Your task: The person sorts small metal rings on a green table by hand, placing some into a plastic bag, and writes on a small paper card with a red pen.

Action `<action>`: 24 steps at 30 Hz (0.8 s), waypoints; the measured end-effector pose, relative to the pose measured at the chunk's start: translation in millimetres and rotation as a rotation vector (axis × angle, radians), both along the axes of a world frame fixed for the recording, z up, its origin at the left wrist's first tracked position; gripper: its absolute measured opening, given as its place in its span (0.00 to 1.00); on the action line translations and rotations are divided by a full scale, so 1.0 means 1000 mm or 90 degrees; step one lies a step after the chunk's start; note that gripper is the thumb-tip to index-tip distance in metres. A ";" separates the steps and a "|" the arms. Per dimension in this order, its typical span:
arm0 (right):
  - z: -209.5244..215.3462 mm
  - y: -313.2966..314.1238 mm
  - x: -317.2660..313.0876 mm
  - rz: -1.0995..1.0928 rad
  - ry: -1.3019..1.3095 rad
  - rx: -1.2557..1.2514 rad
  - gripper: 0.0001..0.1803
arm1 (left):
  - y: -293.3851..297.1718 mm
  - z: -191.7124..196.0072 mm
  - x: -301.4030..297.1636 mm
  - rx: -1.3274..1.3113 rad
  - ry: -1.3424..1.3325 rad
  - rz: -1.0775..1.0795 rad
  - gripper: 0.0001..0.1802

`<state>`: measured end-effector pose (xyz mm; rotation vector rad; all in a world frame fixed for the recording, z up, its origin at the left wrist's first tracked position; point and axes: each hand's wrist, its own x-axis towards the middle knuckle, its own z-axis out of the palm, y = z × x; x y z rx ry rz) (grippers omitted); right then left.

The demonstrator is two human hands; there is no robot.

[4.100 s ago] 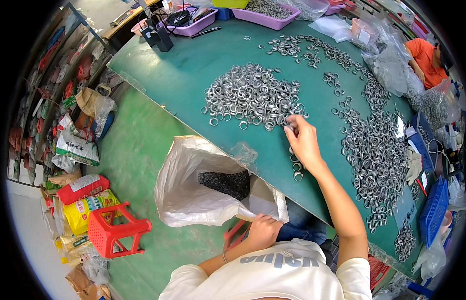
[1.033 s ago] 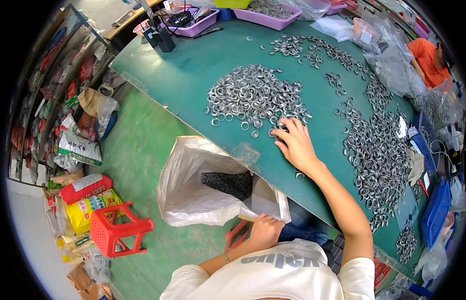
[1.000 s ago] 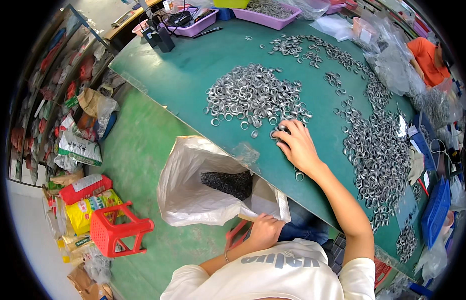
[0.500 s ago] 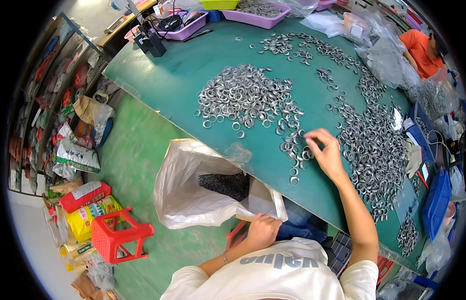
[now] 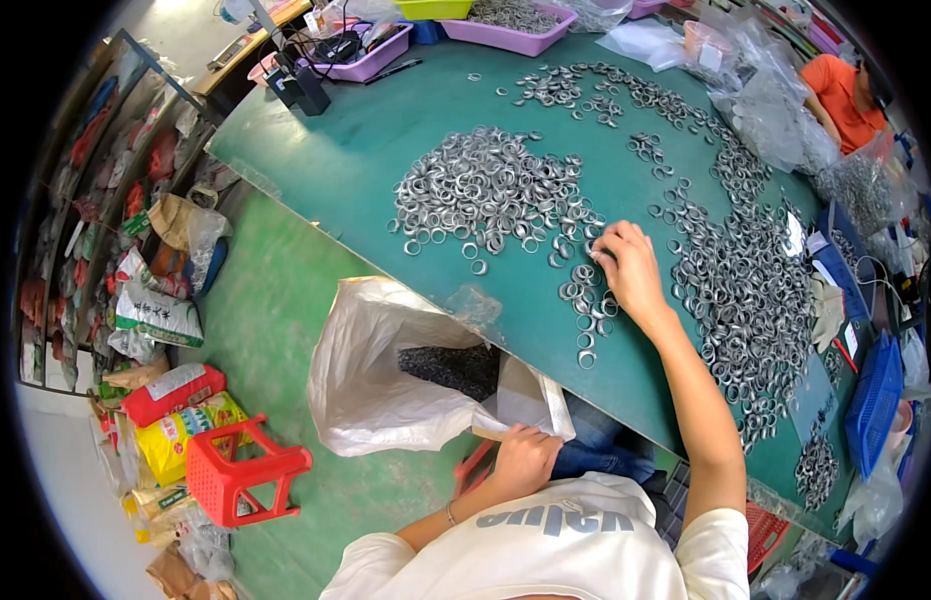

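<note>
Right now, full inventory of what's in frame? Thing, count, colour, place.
table: one, green, slanting across the middle
metal rings: too many to count, silver, a big pile mid-table, a long band to the right, a small cluster near the table's front edge
plastic bag: one, white, open, hanging below the table edge, dark contents inside
trays: at least two, purple, far table edge
stool: one, red, on the floor at left
sacks: several, mixed colours, on the floor at left
basket: one, blue, far right
other person: one, orange top, upper right
left hand: holds the bag's rim
right hand: on the table, fingers touching the small ring cluster
</note>
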<state>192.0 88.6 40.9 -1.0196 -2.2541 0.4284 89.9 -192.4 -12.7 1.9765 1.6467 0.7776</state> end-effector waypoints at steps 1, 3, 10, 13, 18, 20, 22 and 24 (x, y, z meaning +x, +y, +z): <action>0.000 -0.002 0.003 -0.004 0.063 -0.039 0.05 | 0.000 0.000 0.000 -0.002 0.001 0.000 0.04; 0.005 -0.006 0.012 0.009 0.234 -0.393 0.04 | 0.000 -0.001 0.001 -0.007 0.004 0.000 0.04; 0.030 -0.067 0.002 0.172 0.339 -0.723 0.05 | 0.002 0.000 0.001 -0.003 0.003 -0.003 0.04; 0.030 -0.104 -0.026 0.235 0.226 -0.607 0.05 | 0.002 0.001 0.001 0.000 0.004 0.002 0.04; 0.023 -0.124 -0.034 0.260 0.116 -0.384 0.09 | 0.004 0.003 0.001 0.009 0.009 -0.003 0.04; 0.036 -0.122 -0.025 0.216 0.105 -0.351 0.09 | 0.002 0.001 0.001 0.002 0.007 -0.001 0.04; 0.050 -0.101 -0.004 0.148 0.069 -0.315 0.09 | 0.001 0.000 0.000 -0.003 0.004 0.006 0.04; 0.051 -0.082 0.019 -0.033 -0.035 -0.188 0.09 | 0.000 -0.001 -0.001 -0.003 0.002 0.007 0.04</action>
